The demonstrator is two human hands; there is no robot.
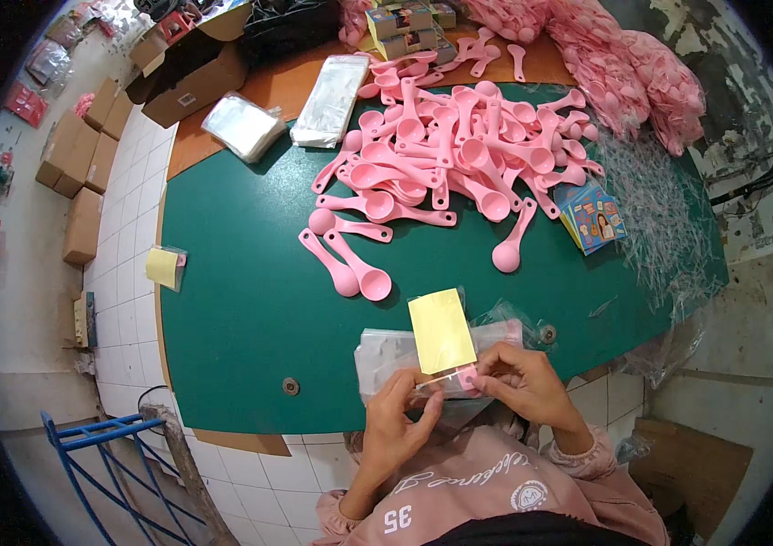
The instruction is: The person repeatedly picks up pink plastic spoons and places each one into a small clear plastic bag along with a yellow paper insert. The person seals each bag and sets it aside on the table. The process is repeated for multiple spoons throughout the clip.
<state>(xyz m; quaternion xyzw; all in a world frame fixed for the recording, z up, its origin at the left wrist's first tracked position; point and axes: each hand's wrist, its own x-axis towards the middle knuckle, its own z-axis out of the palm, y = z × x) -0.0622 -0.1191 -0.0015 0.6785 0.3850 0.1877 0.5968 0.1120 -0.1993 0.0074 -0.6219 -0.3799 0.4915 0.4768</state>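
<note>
Clear bag with yellow card: left hand and right hand pinch its near edge, a pink piece, apparently a scoop handle, between them.

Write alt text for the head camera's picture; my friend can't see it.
A person's left hand and right hand hold a clear packet with a yellow card at the near edge of a green table. Beyond lies a heap of pink scoops beside stacked clear bags.

Dusty-pink sweatshirt, white lettering, round white emblem, gathered cuffs
</note>
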